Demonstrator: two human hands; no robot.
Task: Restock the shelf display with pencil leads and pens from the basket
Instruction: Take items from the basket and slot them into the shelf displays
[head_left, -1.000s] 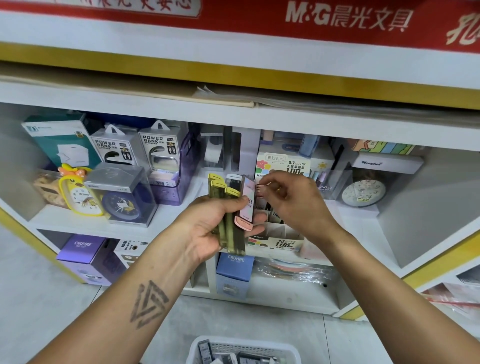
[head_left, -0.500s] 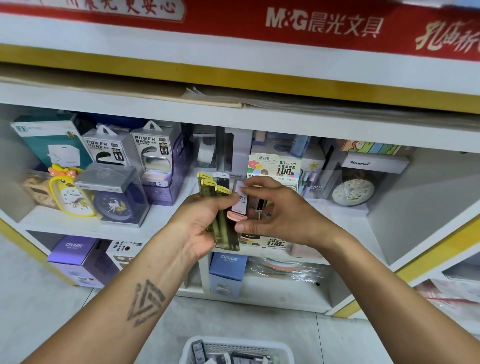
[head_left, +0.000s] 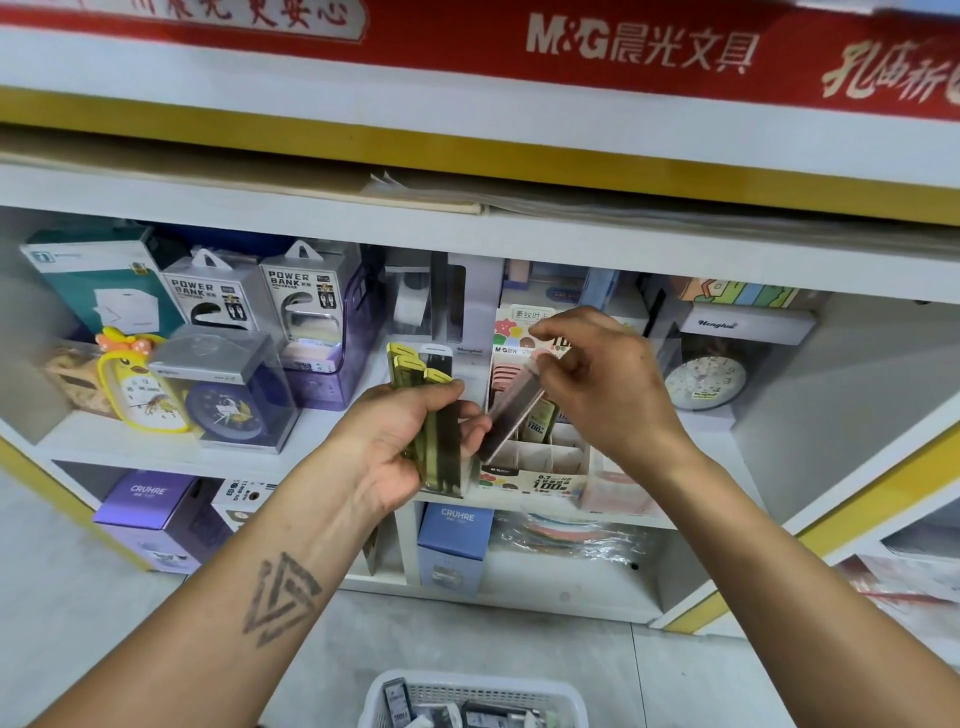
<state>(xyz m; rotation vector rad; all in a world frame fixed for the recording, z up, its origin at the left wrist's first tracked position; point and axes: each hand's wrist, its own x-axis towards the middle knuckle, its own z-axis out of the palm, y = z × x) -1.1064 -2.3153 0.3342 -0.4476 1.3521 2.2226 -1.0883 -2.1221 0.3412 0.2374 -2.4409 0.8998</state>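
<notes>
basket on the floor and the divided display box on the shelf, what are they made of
Basket: looks like white moulded plastic, matte, given its grid of small wall holes. Display box: probably thin printed card, with plain pale dividers and a glossy printed front.

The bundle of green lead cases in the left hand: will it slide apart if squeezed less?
Probably: the green lead cases look like smooth, separate plastic slabs stacked loosely. They seem stiff and light, since the left hand holds several upright.

Open shelf mouth above the divided display box (head_left: 540, 457), clear plastic stand (head_left: 462, 301) crowding its left, clock (head_left: 704, 382) and Henghui box (head_left: 748, 325) hemming its right, shelf board (head_left: 467, 228) low overhead, bare floor (head_left: 649, 670) beside the basket (head_left: 563, 696).
</notes>
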